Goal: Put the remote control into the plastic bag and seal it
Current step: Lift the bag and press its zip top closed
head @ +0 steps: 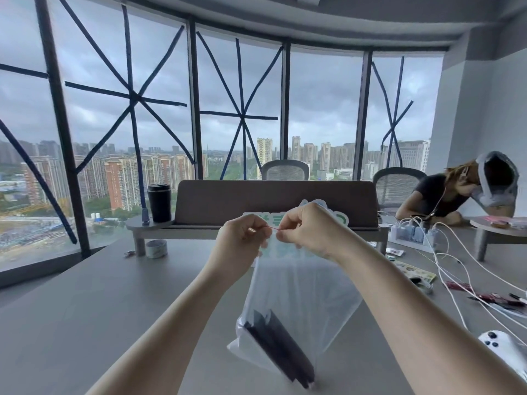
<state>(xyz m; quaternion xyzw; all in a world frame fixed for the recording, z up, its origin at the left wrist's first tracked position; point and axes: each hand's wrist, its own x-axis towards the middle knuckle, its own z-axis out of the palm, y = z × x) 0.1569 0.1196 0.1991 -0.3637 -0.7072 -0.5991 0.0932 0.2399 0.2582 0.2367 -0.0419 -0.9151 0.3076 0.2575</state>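
A clear plastic bag hangs upright over the grey table, its bottom corner resting on the surface. Inside, at the bottom, lies the dark remote control, tilted. My left hand and my right hand both pinch the bag's top edge, close together, where a thin red seal line shows between the fingertips. The top of the bag is partly hidden behind my hands.
A black tumbler stands on a small shelf beside a brown divider. A tape roll lies below it. White cables, a charger block and small items cover the right side. A white controller sits near right. A person leans on the far right desk.
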